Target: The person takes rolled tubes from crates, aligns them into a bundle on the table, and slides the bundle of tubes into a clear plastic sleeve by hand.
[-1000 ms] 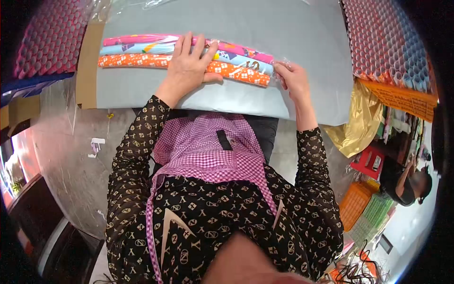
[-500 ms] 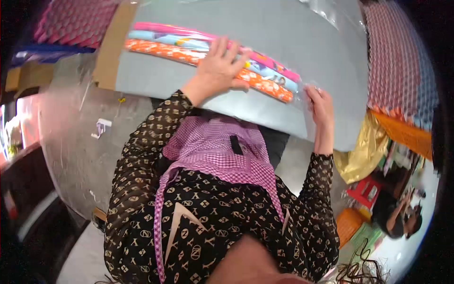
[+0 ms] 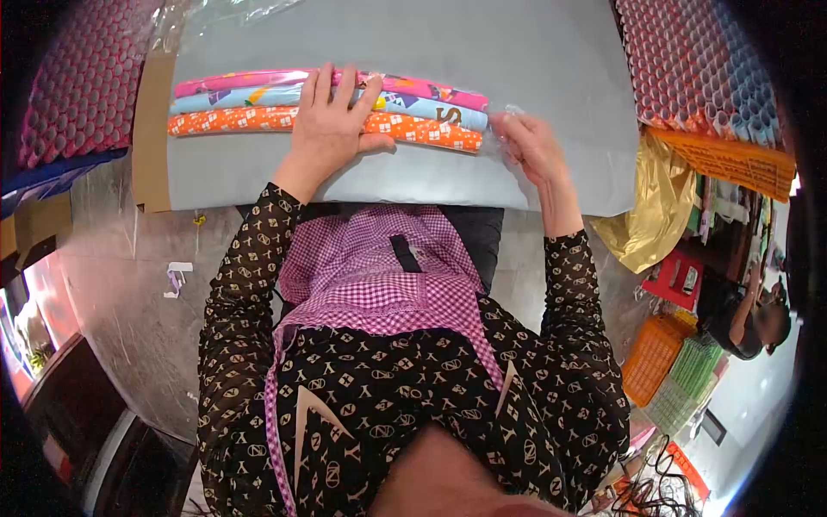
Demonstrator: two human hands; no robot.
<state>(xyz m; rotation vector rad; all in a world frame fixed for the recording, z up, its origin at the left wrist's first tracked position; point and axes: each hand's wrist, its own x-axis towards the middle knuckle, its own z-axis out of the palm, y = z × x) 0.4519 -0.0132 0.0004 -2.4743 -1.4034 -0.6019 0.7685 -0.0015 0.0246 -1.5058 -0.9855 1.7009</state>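
Three patterned rolls lie side by side in clear plastic on the grey table top [image 3: 551, 69]: a pink roll [image 3: 431, 89], a light blue roll [image 3: 422, 107] and an orange roll [image 3: 422, 131]. Across their middle rests my left hand [image 3: 332, 125], flat with its fingers spread. At the rolls' right end, my right hand [image 3: 534, 151] is closed on the clear plastic wrap [image 3: 494, 146], which extends past the rolls.
Stacked rolls stand at the left [image 3: 82, 86] and at the right above an orange crate [image 3: 724, 159]. Gold sheeting [image 3: 650, 211] hangs at the table's right edge. Another person [image 3: 745, 319] is at the far right, near a red stool [image 3: 676, 280].
The view swung and came back between frames. Against the earliest frame, my right hand sits slightly lower beside the rolls' end, still on the plastic; my left hand stays spread on the rolls.
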